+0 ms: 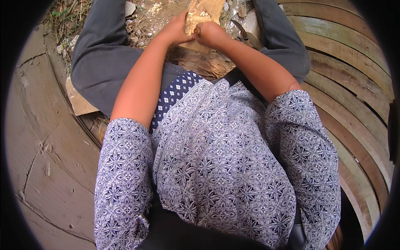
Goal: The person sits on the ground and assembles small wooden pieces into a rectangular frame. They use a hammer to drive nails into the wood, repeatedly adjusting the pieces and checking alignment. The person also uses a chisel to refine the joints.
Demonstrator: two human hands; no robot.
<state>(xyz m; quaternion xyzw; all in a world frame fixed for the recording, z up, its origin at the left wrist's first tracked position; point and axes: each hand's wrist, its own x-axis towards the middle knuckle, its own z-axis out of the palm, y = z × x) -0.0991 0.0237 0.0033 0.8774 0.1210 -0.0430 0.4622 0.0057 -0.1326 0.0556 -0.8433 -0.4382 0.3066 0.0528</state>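
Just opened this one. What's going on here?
A seated person with legs apart is working over a pale wooden board. The left hand is at the board's left edge; the right hand is closed around a round-ended brown handle. What looks like a curved blade shows farther right. Pale chips are scattered beyond the left hand.
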